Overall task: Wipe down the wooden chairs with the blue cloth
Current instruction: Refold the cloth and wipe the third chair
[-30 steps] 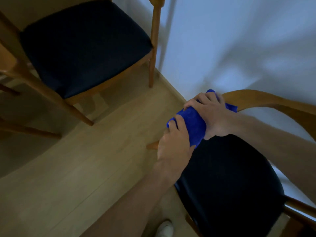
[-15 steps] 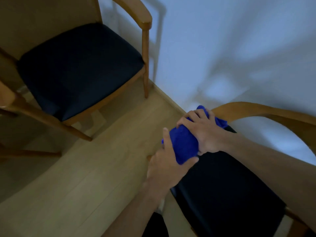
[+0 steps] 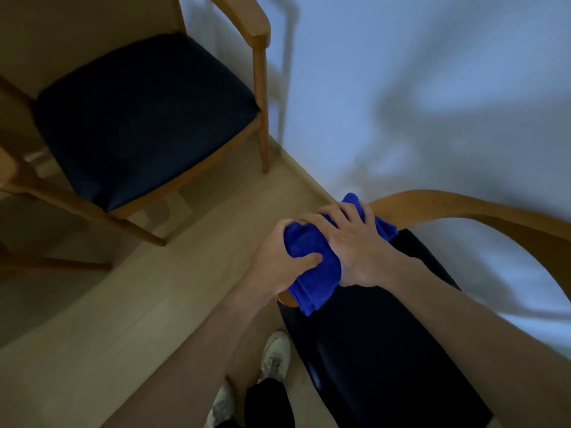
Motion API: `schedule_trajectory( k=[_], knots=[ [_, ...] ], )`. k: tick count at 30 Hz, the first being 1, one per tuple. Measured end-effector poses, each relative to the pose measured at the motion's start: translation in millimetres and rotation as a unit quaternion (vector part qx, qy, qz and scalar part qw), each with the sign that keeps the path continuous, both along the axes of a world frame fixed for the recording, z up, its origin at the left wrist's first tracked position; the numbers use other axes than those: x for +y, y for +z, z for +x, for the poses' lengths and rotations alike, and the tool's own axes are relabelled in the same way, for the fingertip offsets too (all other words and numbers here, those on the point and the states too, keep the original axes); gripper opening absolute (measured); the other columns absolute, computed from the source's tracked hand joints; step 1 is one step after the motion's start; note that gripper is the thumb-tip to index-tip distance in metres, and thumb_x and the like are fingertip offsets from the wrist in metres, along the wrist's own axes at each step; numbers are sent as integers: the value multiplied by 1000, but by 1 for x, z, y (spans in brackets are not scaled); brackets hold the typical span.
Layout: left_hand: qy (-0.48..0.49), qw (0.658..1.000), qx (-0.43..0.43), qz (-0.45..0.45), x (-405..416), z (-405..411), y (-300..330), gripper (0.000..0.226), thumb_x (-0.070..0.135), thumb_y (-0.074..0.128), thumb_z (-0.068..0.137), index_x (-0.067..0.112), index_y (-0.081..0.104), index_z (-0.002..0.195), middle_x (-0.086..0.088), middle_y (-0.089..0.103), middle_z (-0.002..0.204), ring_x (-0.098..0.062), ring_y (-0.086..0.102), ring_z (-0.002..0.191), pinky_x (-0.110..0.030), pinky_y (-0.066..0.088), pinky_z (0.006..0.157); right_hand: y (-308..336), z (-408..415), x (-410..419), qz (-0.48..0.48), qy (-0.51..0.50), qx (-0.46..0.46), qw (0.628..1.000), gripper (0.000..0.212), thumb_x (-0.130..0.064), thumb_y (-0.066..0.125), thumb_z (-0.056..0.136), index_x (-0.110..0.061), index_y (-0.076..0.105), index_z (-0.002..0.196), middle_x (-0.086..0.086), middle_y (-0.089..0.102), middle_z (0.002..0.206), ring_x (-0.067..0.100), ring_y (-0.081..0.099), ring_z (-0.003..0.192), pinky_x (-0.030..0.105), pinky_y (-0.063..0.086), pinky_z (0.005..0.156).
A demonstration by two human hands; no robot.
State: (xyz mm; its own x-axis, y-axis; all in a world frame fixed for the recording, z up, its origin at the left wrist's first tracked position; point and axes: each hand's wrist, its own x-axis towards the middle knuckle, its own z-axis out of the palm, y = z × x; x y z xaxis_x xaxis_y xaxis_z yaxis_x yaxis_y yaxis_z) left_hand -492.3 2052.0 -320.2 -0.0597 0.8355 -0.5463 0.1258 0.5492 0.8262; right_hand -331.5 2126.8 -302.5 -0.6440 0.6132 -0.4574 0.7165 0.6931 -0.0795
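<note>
Blue and plush, the cloth [image 3: 312, 257] is bunched into a thick folded wad at the centre of the frame, draped over the wooden armrest end of the near chair [image 3: 463, 208], whose curved light-brown back sweeps toward the right edge and whose black seat fills the lower right. One folded end of the cloth hangs down past the rounded wooden tip, and another corner sticks out above the knuckles toward the wall.

Both hands clamp the cloth. The left hand [image 3: 275, 264] comes in from the lower left, fingers curled over the top of the wad and the thumb pressed into its near face. The right hand [image 3: 355, 245] comes from the lower right, its fingers spread and bent over the cloth, pressing it against the wood beneath.

A second chair [image 3: 139, 118] of the same wood with a dark seat stands in the upper left, on the pale wooden floor [image 3: 123, 319]. Two light shoes [image 3: 275, 353] show at the bottom centre.
</note>
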Motion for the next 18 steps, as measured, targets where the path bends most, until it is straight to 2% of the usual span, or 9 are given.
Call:
schedule_trajectory(
  k=[2, 4, 5, 7, 10, 13, 15, 16, 18],
  knots=[
    [-17, 998, 47, 41, 2, -6, 5, 50, 28, 78, 77, 32, 50, 118, 19, 57, 107, 2, 55, 94, -9, 45, 69, 4, 2, 5, -56, -27, 11, 998, 143, -57, 89, 44, -42, -6, 151, -5, -9, 160, 25, -6, 148, 59, -1, 117],
    [0, 995, 70, 78, 6, -18, 14, 44, 24, 76, 78, 34, 52, 114, 21, 57, 104, 2, 56, 93, -10, 45, 70, 16, 2, 17, -145, -66, 24, 987, 148, -71, 84, 39, -54, -14, 147, -15, -26, 158, 17, -18, 149, 55, 1, 118],
    [15, 994, 59, 96, 10, -27, 18, 44, 20, 76, 78, 34, 54, 113, 21, 58, 105, 1, 56, 95, -14, 46, 73, 24, -1, 25, -185, -102, 41, 976, 143, -79, 80, 37, -59, -13, 144, -21, -23, 158, 15, -14, 150, 54, 7, 118],
    [33, 990, 13, 133, 18, -49, 28, 49, 10, 75, 76, 35, 55, 113, 22, 60, 109, 2, 57, 101, -17, 50, 77, 35, -16, 43, -258, -201, 93, 940, 134, -86, 77, 34, -65, -1, 141, -26, 2, 158, 14, 14, 149, 48, 28, 116],
    [28, 984, -92, 147, 28, -94, 43, 65, -1, 74, 77, 35, 51, 126, 19, 58, 122, -5, 58, 111, -27, 54, 88, 32, -57, 63, -424, -329, 214, 816, 115, -64, 93, 43, -55, 31, 141, -18, 50, 141, 11, 60, 119, 41, 51, 99],
    [7, 985, -90, 145, 38, -151, 54, 86, 0, 76, 73, 41, 40, 140, 26, 51, 129, -6, 54, 120, -36, 48, 101, 19, -109, 76, -550, -355, 297, 695, 88, -30, 96, 58, -36, 53, 134, -5, 65, 130, 24, 65, 116, 48, 48, 103],
    [15, 989, -50, 136, 39, -198, 62, 93, -1, 77, 73, 47, 36, 141, 31, 52, 125, -2, 56, 117, -35, 49, 100, 15, -150, 81, -606, -346, 320, 640, 72, -22, 92, 67, -26, 61, 132, 3, 64, 132, 27, 62, 120, 48, 46, 106],
    [23, 991, -38, 128, 38, -222, 66, 94, 0, 78, 74, 49, 34, 140, 31, 54, 122, -1, 58, 114, -32, 52, 95, 16, -172, 84, -624, -333, 318, 632, 64, -20, 89, 71, -22, 63, 130, 5, 64, 133, 28, 62, 121, 47, 47, 105],
    [32, 993, -28, 113, 33, -267, 73, 95, 1, 78, 74, 50, 32, 141, 26, 59, 120, -1, 62, 108, -22, 55, 82, 22, -216, 89, -621, -288, 298, 666, 55, -18, 85, 76, -18, 66, 127, 6, 65, 131, 27, 62, 120, 43, 51, 100]
  ],
)
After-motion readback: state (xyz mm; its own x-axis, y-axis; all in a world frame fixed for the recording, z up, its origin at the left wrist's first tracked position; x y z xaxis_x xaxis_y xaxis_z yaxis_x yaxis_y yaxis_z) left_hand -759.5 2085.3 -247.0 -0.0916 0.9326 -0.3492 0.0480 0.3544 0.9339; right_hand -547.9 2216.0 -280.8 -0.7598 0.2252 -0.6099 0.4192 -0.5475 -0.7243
